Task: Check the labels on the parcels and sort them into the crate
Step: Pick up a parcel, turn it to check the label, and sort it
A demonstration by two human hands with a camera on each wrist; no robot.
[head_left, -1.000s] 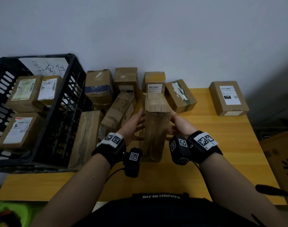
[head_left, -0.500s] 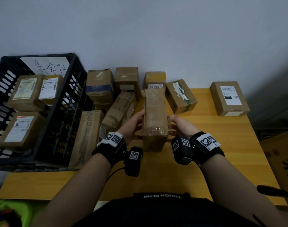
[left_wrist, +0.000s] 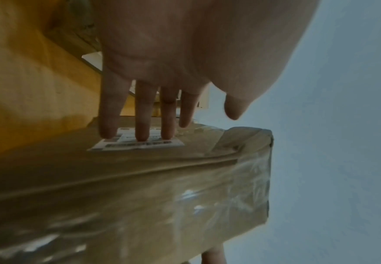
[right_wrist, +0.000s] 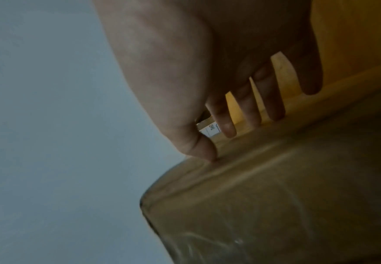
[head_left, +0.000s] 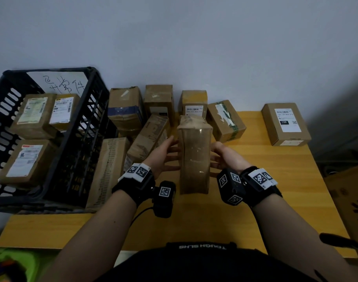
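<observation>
A tall, tape-wrapped parcel [head_left: 194,153] is turned between a person's two hands above the tabletop [head_left: 275,180], its near end having swung back down after tipping up half a second earlier. The turn has brought a taped face toward the head camera, while a white label [left_wrist: 137,142] sits on the parcel's left side, under the left hand's fingertips [left_wrist: 141,132], seen only from the left wrist. By that reading, the label check is still under way and the parcel has not started toward the crate [head_left: 72,151].

The left hand [head_left: 163,157] presses the left side with straight, spread fingers; the right hand [head_left: 222,157] steadies the right side, thumb on an edge, fingers extended. The parcel stands between them, right of the black crate, which holds three labelled boxes on the far left.
</observation>
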